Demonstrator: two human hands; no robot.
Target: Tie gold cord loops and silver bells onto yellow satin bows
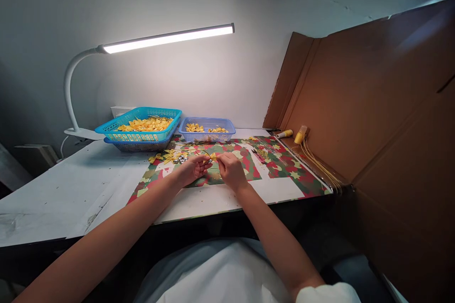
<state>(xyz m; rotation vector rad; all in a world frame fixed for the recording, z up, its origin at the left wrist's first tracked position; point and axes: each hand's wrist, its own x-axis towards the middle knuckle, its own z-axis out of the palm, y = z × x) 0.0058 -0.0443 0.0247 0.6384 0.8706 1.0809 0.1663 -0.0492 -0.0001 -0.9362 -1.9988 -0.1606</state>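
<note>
A small yellow ribbon bow (213, 156) is held between my hands, above the patterned sheet. My left hand (194, 170) pinches its left side with the fingertips, the other fingers curled. On its right side, my right hand (232, 169) is closed with thumb and finger pressed on it. A thin dark strand stands out near the left fingertips; its kind is too small to make out. Just beyond my left hand lie loose yellow bows (169, 155) and a few shiny silver pieces (180, 159).
A turquoise basket (138, 136) of yellow pieces sits on a blue one, left of a periwinkle basket (207, 136). Red-handled tool (258, 155), small gold pieces (263, 153), thread spools (300, 135) and yellow cords (322, 164) lie right. Cardboard (373, 90) walls that side; a lamp (170, 38) overhangs.
</note>
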